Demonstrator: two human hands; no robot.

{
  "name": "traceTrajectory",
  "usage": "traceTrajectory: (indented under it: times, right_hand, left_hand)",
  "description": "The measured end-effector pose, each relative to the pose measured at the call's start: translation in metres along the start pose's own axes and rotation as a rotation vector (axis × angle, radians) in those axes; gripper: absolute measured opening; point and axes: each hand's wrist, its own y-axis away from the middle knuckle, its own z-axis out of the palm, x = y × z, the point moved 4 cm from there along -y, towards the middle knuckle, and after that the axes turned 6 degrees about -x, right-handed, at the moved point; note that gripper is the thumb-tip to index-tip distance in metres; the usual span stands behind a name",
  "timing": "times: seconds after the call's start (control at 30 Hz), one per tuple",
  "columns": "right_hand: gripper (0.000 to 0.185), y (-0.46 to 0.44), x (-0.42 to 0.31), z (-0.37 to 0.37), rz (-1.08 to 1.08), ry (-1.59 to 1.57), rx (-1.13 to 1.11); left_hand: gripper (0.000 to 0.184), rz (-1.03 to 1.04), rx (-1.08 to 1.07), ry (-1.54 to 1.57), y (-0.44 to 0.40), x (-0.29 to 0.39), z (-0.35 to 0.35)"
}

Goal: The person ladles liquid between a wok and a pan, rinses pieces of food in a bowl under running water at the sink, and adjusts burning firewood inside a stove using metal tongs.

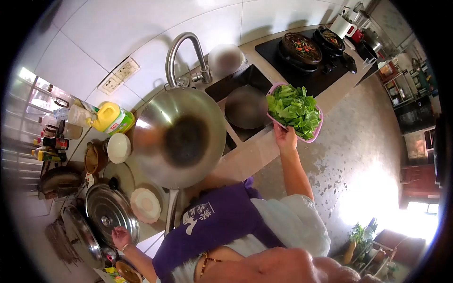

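Note:
My right hand [286, 138] grips the near rim of a pink basket [317, 134] heaped with chopped leafy greens [293, 109]. The basket is at the counter's edge, beside the sink. To the left, my left hand [121, 237] is by a round metal pot lid [101, 210], its fingers loosely bent and nothing visible in them; whether it touches the lid I cannot tell. Between my hands a large steel wok [155, 146] sits under the curved faucet [186, 35], its handle [172, 210] pointing toward my body. A dark round pan [245, 107] is in the sink [217, 89].
Two dark pans of food, a larger one [302, 51] and a smaller one [330, 40], stand on the black cooktop [273, 61]. A yellow oil jug [113, 118], a white bowl [119, 147] and a pale plate [146, 205] are left of the wok. Vegetables [361, 236] lie at the lower right.

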Motion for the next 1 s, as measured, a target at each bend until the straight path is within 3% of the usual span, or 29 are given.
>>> traceTrajectory:
  times: [0.2, 0.3, 0.4, 0.57, 0.77, 0.9, 1.0]
  right_hand:
    - [0.032, 0.056, 0.011, 0.040, 0.119, 0.002, -0.192]
    - [0.030, 0.057, 0.053, 0.027, 0.336, 0.178, -0.147]
    - [0.029, 0.020, 0.091, 0.016, 0.291, 0.368, -0.010]
    - [0.028, -0.042, 0.127, 0.020, 0.409, 0.623, 0.256]
    - [0.035, -0.111, 0.180, -0.060, 0.619, 0.476, 0.580]
    - [0.031, -0.096, 0.181, -0.054, 0.650, 0.474, 0.871]
    - [0.029, -0.095, 0.180, -0.046, 0.561, 0.567, 0.759]
  left_hand:
    - [0.023, -0.027, 0.014, -0.025, 0.002, -0.008, 0.003]
    - [0.023, -0.034, 0.053, -0.024, 0.001, -0.011, -0.003]
    - [0.022, -0.059, 0.085, -0.020, 0.004, -0.017, 0.001]
    - [0.021, -0.078, 0.048, -0.039, 0.003, -0.013, -0.005]
    - [0.022, -0.007, 0.126, -0.050, 0.024, -0.025, 0.001]
    - [0.022, -0.048, 0.127, -0.055, 0.024, -0.029, -0.007]
    - [0.022, -0.017, 0.190, -0.051, 0.022, -0.036, 0.000]
